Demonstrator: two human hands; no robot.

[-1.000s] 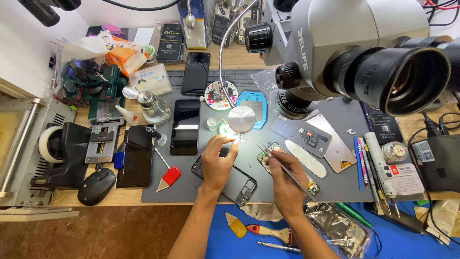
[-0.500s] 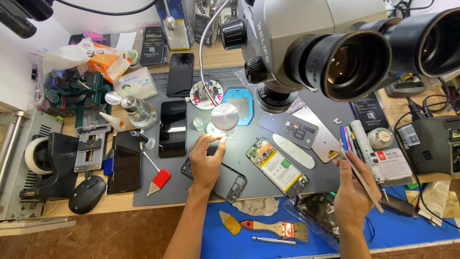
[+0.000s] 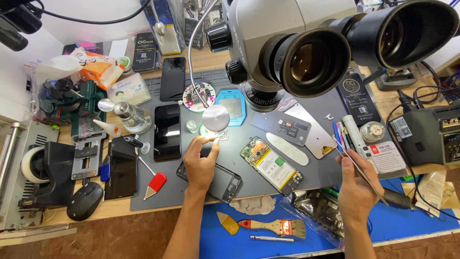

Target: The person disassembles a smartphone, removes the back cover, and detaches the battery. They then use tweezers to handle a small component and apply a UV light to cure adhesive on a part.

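The head camera looks straight down past a grey stereo microscope (image 3: 306, 43), whose two dark eyepieces fill the upper right, onto a wooden workbench (image 3: 143, 211) covered by a grey work mat (image 3: 316, 172), with a blue mat (image 3: 215, 240) along the near edge.

The left hand (image 3: 200, 160) rests on the grey mat, its fingers (image 3: 207, 144) curled together and pinched on something small and brightly lit; what it is cannot be told. Just beyond those fingertips hangs the round head of a gooseneck lamp (image 3: 215, 118). Under the heel of the hand lies a black phone frame (image 3: 225, 181), touching it.

To the right of these fingers, near but apart, lies an opened phone with a yellow-green battery (image 3: 270, 165), and beyond that a white oval strip (image 3: 286, 148). To their left lies a dark phone, screen up (image 3: 167, 132), then a glass bottle with a metal top (image 3: 129, 116) and a red-tipped spatula (image 3: 154, 184).

The right hand (image 3: 357, 184) is raised over the right edge of the grey mat, well apart from the left, fingers closed around thin metal tweezers (image 3: 362, 170) whose tips point up and away from the wrist. Beyond it stands a black soldering station (image 3: 431, 136). Below the hands, on the blue mat, lie a small brush (image 3: 275, 227) and a yellow pry pick (image 3: 227, 223). At the far left sit a tape roll (image 3: 29, 165) and a black mouse (image 3: 85, 200).
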